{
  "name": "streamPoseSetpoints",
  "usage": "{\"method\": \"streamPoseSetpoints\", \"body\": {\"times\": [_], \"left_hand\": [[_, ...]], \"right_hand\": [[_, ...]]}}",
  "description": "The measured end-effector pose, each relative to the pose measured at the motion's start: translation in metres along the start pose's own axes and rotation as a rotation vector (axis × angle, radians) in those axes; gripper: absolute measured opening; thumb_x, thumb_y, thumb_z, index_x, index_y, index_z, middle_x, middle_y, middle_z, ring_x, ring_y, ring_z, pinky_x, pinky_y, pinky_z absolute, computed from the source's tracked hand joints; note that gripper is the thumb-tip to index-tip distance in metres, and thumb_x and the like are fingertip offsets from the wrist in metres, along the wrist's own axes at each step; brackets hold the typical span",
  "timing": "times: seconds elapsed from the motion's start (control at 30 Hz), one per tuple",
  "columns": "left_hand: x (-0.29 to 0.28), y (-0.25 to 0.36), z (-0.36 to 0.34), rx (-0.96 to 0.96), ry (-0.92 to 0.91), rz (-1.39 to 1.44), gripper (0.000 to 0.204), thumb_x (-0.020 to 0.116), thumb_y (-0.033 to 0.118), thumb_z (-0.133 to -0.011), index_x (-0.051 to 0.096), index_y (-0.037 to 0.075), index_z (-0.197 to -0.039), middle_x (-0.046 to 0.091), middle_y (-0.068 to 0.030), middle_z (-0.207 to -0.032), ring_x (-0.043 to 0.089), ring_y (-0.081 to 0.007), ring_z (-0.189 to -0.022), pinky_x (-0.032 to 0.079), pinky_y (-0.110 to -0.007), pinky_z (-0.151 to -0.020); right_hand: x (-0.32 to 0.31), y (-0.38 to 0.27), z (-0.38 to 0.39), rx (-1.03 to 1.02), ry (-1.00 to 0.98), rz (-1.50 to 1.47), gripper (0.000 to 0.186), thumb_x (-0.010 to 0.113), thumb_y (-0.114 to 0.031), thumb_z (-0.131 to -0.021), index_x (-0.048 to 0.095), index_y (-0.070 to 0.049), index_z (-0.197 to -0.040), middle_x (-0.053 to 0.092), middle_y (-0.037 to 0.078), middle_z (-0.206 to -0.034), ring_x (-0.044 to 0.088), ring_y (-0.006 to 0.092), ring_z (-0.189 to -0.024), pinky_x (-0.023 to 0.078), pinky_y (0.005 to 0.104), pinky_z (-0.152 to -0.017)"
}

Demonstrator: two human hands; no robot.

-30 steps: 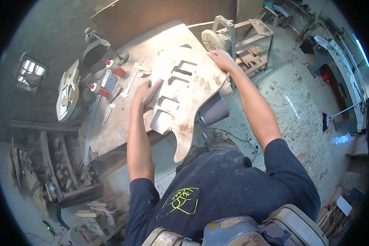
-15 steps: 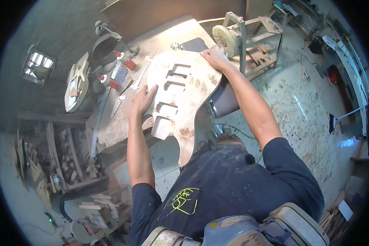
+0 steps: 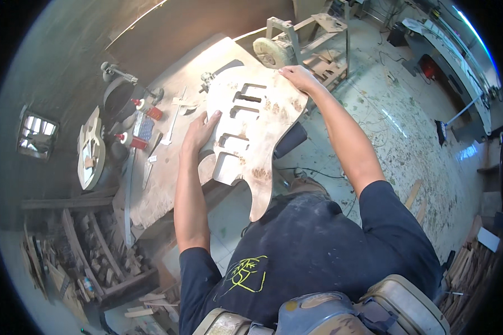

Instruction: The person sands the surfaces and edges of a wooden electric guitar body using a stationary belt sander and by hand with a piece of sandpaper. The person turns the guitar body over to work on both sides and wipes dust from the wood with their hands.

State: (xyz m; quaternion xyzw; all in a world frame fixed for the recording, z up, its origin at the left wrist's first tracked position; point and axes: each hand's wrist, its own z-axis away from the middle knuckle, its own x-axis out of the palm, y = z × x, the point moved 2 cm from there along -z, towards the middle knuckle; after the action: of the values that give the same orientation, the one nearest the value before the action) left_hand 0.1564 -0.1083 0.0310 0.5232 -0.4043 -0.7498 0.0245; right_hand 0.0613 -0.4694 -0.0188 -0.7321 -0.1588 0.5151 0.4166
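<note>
Left hand (image 3: 202, 132): while its thumb lies along the top face of the guitar body (image 3: 258, 129), the fingers go under the left edge, out of view; grip partly closed, grasping the slab.
Right hand (image 3: 301, 79): grasping the same piece at its far right corner, grip bent over the rim; thumb position can't tell.
Guitar body: pale wood, brown knotty patches, several cutouts; between both hands, over the near right edge of the counter (image 3: 165, 192), one horn pointing at the dark T-shirt (image 3: 304, 240). Can't tell if the underside rests on anything.
Squeeze bottles (image 3: 148, 109): two, red and white, on the counter, left of the left hand.
Cream second body (image 3: 100, 162): far left, beyond the bottles.
Pale disc (image 3: 271, 53): on a frame past the right hand.
</note>
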Motion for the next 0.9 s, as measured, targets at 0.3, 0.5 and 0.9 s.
{"method": "streamPoseSetpoints", "body": {"times": [0.3,0.5,0.9], "left_hand": [[-0.013,0.034,0.023,-0.136,0.096,0.343,0.074,0.055,0.061,-0.095,0.069,-0.010,-0.107,0.072,-0.0171,-0.093,0.067,-0.0201,-0.075,0.051,-0.033,-0.070],[-0.033,0.063,0.064,-0.014,0.267,1.061,0.069,0.043,0.054,-0.104,0.054,-0.007,-0.131,0.068,-0.0186,-0.115,0.071,-0.0226,-0.093,0.059,-0.034,-0.081],[-0.020,0.053,0.070,0.137,0.565,1.425,0.071,0.039,0.060,-0.103,0.049,-0.003,-0.136,0.063,-0.0156,-0.123,0.065,-0.0236,-0.107,0.057,-0.037,-0.089]], "right_hand": [[-0.086,-0.102,-0.017,0.062,-0.044,-0.297,0.047,0.071,-0.038,-0.092,0.071,0.005,-0.110,0.073,0.007,-0.098,0.064,0.0112,-0.087,0.053,0.0303,-0.077],[-0.128,-0.208,-0.005,-0.295,-0.223,-1.081,0.069,0.057,-0.053,-0.099,0.047,0.002,-0.141,0.062,0.018,-0.127,0.066,0.0167,-0.108,0.057,0.0314,-0.088],[-0.085,-0.211,0.054,-0.279,-0.727,-0.813,0.071,0.045,-0.053,-0.103,0.035,-0.002,-0.153,0.054,0.011,-0.142,0.061,0.0188,-0.114,0.052,0.0383,-0.094]]}}
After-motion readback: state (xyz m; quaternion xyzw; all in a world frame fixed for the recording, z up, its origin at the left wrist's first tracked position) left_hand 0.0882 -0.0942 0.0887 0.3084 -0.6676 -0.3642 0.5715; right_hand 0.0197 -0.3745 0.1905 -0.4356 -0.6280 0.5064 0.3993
